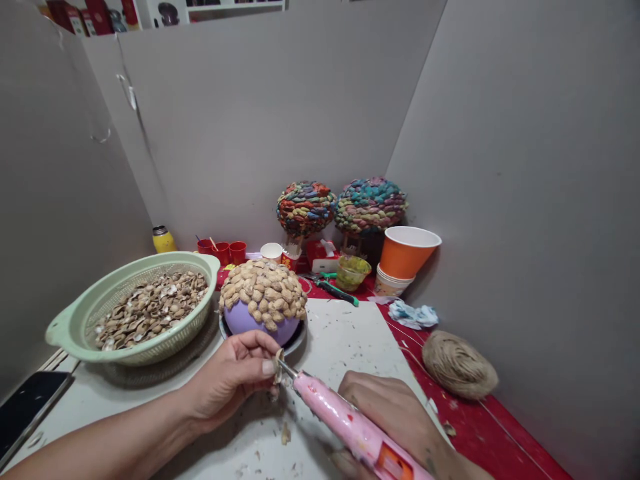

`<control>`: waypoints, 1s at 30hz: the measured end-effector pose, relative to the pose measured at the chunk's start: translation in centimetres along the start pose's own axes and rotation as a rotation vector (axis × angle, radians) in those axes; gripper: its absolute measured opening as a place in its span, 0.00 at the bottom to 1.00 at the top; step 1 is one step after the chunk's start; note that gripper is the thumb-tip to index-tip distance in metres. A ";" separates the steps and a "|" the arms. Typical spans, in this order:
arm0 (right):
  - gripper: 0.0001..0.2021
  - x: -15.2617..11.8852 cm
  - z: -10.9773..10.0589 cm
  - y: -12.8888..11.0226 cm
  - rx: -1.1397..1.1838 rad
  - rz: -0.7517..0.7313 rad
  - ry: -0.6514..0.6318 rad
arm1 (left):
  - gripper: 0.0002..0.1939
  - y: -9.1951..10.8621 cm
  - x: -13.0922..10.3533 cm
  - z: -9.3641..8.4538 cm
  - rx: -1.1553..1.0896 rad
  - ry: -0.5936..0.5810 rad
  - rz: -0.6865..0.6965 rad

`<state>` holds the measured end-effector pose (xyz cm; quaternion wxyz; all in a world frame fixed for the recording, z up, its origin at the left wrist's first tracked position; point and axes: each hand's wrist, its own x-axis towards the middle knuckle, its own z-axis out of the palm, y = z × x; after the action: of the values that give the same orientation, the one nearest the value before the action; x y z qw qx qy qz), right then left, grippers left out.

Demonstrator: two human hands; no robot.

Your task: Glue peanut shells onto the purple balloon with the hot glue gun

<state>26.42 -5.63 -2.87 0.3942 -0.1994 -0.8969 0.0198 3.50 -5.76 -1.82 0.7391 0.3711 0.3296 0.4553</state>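
My left hand (240,373) pinches a peanut shell (279,365) between thumb and fingers at the lower middle. Wrapped round a pink glue gun (345,423) is my right hand (390,407), and the gun's metal tip touches or nearly touches the shell. Just behind my left hand, a purple balloon (250,320) rests in a dark bowl (299,340). Peanut shells (267,288) cover the balloon's upper part, while its lower front shows bare purple. To the left, a green colander (207,267) holds many loose shell pieces (150,313).
Two colourful balls (306,208) stand at the back. Nearby are red cups (237,252), green-handled pliers (340,292), a yellow-green bowl (353,272) and an orange cup (403,257). Twine (459,365) lies right, a phone (33,407) left. Shell bits litter the white board (345,340).
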 end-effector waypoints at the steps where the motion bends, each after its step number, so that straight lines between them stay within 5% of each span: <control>1: 0.13 0.0 0.0 0.0 -0.007 0.000 -0.003 | 0.12 0.0 0.0 0.1 -0.001 0.005 0.002; 30: 0.13 0.4 0.0 -0.1 -0.118 -0.056 0.020 | 0.16 0.0 -0.2 0.4 0.126 0.102 0.048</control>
<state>26.13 -5.54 -2.59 0.3910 -0.1974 -0.8978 -0.0458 3.73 -6.03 -1.62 0.6854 0.4009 0.3860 0.4696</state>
